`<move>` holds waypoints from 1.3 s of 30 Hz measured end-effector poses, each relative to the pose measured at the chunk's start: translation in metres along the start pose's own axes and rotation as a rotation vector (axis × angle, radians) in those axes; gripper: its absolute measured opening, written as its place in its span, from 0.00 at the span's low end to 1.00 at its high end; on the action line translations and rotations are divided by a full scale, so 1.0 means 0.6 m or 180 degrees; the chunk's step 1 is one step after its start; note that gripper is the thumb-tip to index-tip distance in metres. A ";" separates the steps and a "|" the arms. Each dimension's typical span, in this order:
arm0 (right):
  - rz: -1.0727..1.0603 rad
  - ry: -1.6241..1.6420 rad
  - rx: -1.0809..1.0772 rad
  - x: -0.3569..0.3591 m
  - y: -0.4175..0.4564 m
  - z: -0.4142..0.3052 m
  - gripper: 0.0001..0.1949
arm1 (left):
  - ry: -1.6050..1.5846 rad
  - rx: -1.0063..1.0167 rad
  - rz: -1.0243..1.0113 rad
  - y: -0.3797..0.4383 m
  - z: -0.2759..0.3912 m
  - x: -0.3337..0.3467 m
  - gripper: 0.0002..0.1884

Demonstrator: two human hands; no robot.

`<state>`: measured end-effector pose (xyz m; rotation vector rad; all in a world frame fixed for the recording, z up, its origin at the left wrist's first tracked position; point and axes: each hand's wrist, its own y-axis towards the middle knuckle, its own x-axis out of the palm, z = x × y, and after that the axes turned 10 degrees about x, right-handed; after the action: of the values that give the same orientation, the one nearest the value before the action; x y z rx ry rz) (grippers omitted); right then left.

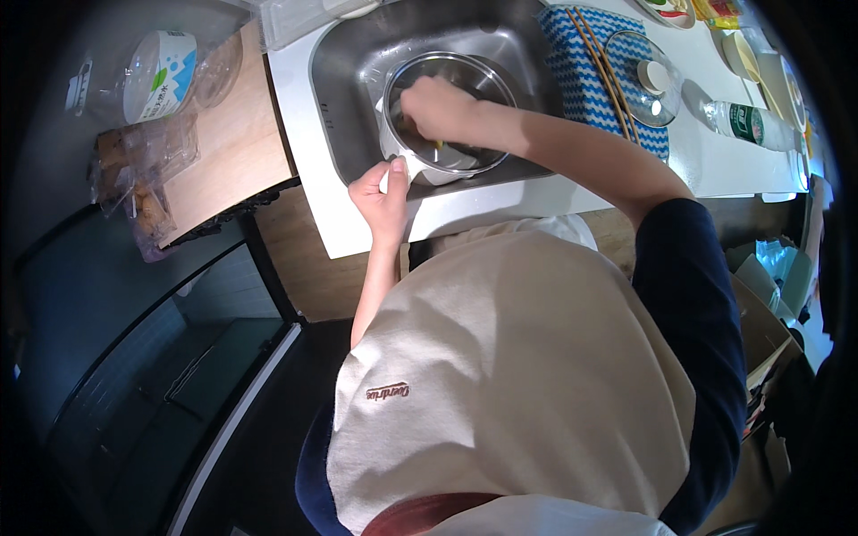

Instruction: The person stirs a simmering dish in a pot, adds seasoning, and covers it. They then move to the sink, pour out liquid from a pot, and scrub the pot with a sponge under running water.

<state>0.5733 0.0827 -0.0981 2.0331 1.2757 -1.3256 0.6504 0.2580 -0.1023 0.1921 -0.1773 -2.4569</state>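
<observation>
A round pot with a metal rim and a pale outside sits in the stainless steel sink. My left hand grips its white handle, thumb on top, at the near left side of the pot. Inside the pot is my right hand, knuckles up and fingers curled downward; its fingertips are hidden. Something small and yellow-green shows just below those fingers, too little of it visible to name. Whether the right hand holds it, I cannot tell.
Right of the sink, wooden chopsticks and a glass lid lie on a blue-and-white wavy cloth. Farther right are a plastic water bottle and a pale bowl. A clear plastic container stands at the sink's back left; bagged food lies left.
</observation>
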 end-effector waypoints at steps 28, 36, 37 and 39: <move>-0.0295 0.0384 0.0329 -0.030 -0.001 -0.015 0.07 | -0.0100 0.0045 -0.0212 0.001 0.005 -0.007 0.16; -0.0236 0.0358 0.0288 -0.037 -0.002 -0.015 0.07 | -0.0146 -0.0028 -0.0132 0.001 0.014 -0.003 0.18; -0.0133 0.0382 0.0273 -0.031 -0.003 -0.014 0.07 | -0.0135 -0.0048 -0.0086 0.001 0.014 -0.001 0.18; 0.0070 0.0429 0.0257 -0.017 -0.012 -0.016 0.06 | -0.0120 -0.0094 -0.0003 -0.001 0.012 0.004 0.19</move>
<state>0.5711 0.0885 -0.0837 2.2191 1.2713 -1.2679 0.6467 0.2575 -0.0956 0.1332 -0.1572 -2.4638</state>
